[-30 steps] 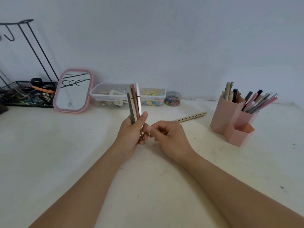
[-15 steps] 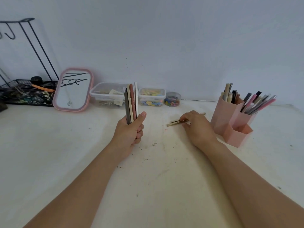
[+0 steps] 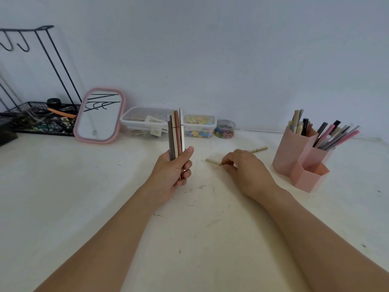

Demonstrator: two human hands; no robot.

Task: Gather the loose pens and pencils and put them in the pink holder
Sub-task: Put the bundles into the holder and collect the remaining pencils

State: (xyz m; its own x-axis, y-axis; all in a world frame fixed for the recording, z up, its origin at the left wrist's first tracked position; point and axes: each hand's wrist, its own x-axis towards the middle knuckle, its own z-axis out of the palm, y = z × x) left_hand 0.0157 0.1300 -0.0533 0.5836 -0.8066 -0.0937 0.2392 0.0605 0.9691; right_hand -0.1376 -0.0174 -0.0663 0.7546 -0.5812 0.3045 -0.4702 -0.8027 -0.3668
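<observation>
Pencil (image 3: 212,161) middle hidden under right hand (image 3: 246,171).

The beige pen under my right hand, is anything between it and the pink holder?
Nothing visible. The slim beige pen, pinched by the right hand, has only bare white tabletop before the pink hexagonal plastic holder.

left arm: bare forearm, reaches in from lower left | left hand (image 3: 173,168): raised off the surface, fingers curled, thumb straight up along what it grips | right arm: bare forearm, reaches in from lower right | right hand (image 3: 245,170): low at the surface, knuckles up, fingertips pinched together
</observation>
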